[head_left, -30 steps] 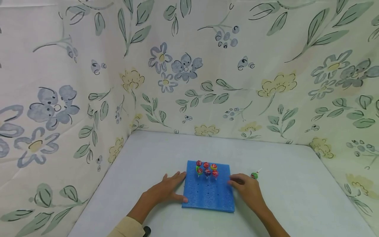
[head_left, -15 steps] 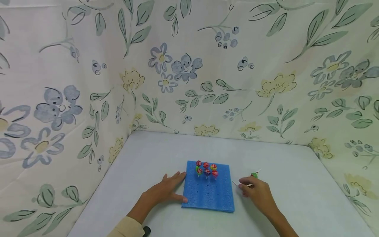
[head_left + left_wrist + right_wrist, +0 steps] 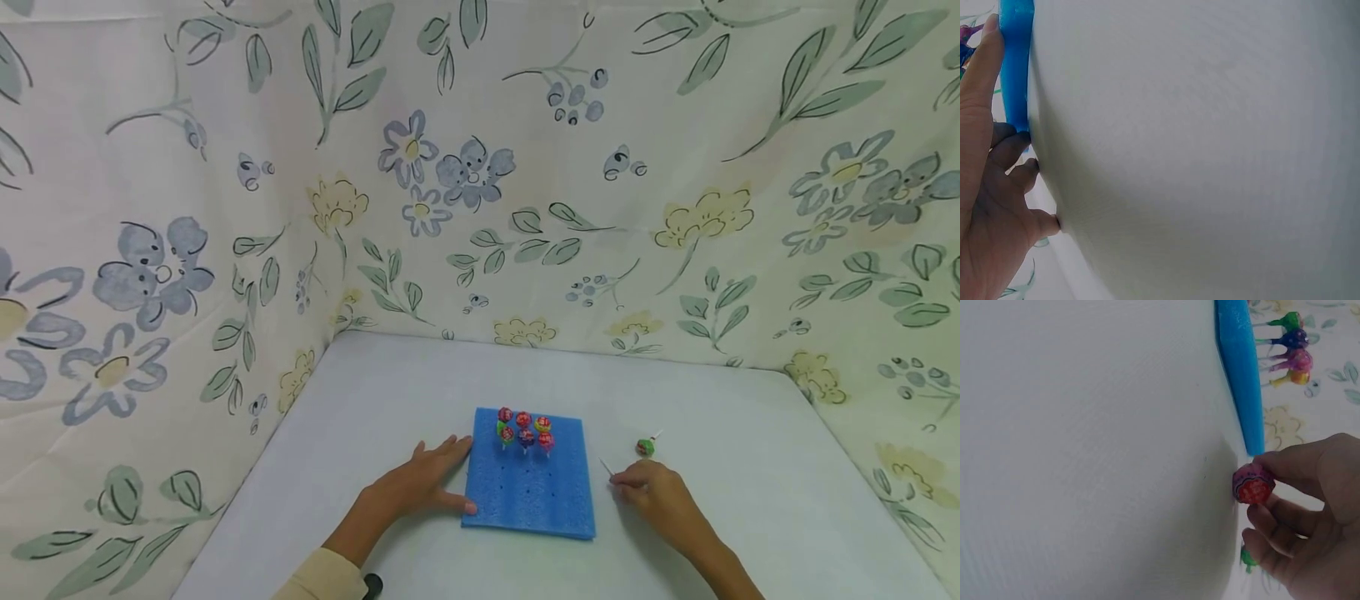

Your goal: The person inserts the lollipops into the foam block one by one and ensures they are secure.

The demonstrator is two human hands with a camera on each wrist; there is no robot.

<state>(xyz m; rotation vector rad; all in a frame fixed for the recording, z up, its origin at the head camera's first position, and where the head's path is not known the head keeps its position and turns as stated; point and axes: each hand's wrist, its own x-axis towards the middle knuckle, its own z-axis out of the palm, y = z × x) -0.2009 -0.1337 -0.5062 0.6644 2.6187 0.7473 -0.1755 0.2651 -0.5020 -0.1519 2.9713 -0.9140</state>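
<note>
My left hand (image 3: 411, 482) rests at the left edge of a blue foam board (image 3: 517, 508). Its thumb lies on the near left corner and its spread fingers touch the side. Several wrapped lollipops (image 3: 525, 437) stand upright in the far part of the board, sticks down; rows of small holes show nearer. Right of the board, my right hand (image 3: 656, 500) pinches a lollipop (image 3: 1254, 487) with a pink and red wrapper, just over the table. In the head view its white stick (image 3: 606, 468) points toward the board and the fingers hide its head.
A green-wrapped lollipop (image 3: 645, 447) lies on the white table (image 3: 735, 467) just beyond my right hand. Floral cloth (image 3: 480, 275) hangs behind and beside the table. Part of a small dark round object (image 3: 372, 585) shows by the left sleeve.
My right hand has drawn away from the board's right edge, rightward and toward me. The held lollipop's stick has come into view. My left hand and the board have stayed put.
</note>
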